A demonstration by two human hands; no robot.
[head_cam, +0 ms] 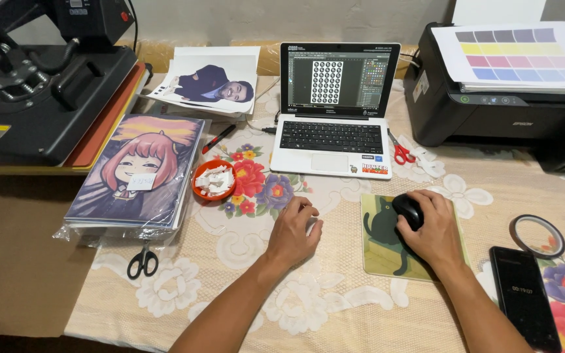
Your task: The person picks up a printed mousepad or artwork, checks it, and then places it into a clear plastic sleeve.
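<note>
Your right hand [434, 230] is cupping the black mouse [408, 210] on the pad [387, 252], just right of the laptop's [336, 108] front edge; your left hand [293, 230] is resting empty (fingers curled) on the table [335, 301] before the laptop.

A small black rounded computer mouse [407, 210] sits upright on the upper right part of a rectangular green mouse pad [382, 255] printed with a black cat (tail curling down). The pad lies flat on the floral lace tablecloth, just below the laptop.

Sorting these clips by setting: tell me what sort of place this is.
Probably a small print or craft workshop: a black heat press, a black inkjet printer topped with a colour test sheet, and a white laptop showing a design grid.
</note>
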